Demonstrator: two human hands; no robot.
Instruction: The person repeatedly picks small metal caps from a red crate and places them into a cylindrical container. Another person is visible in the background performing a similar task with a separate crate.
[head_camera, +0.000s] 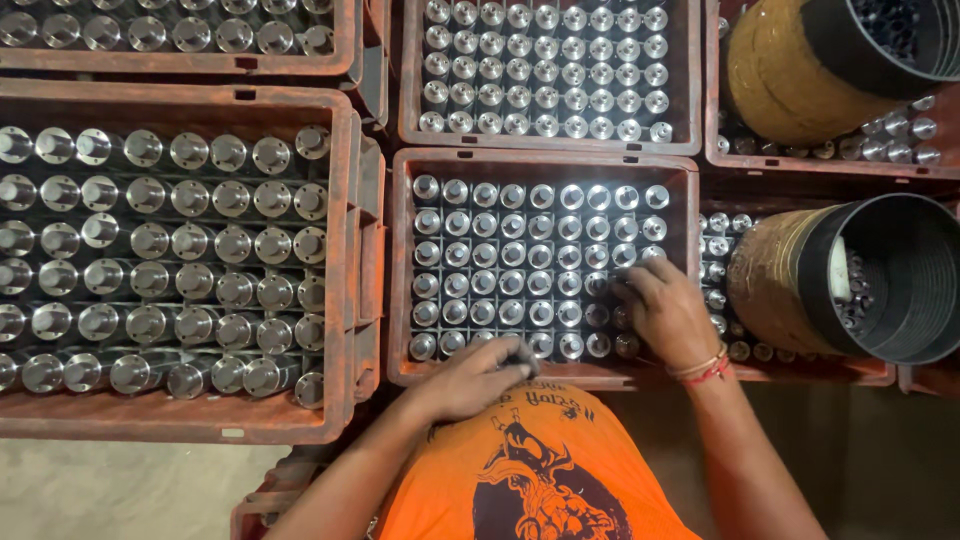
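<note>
We are sorting steel cylinders (540, 255) in the red crate (405, 270): right hand (668, 312) pinches one near its right edge, left hand (478, 378) clutches another at the near rim. Next likely needs a straight lift.

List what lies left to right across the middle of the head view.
Rust-red plastic crate of large flanged metal cylinders → rust-red plastic crate of small shiny metal cylinders → right hand → black ribbed tub wrapped in brown tape.

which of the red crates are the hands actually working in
The middle crate nearest the person, filled with upright metal cylinders. The right hand rests on its lower right rows and the left hand sits at its front edge; the other crates are untouched.
</note>
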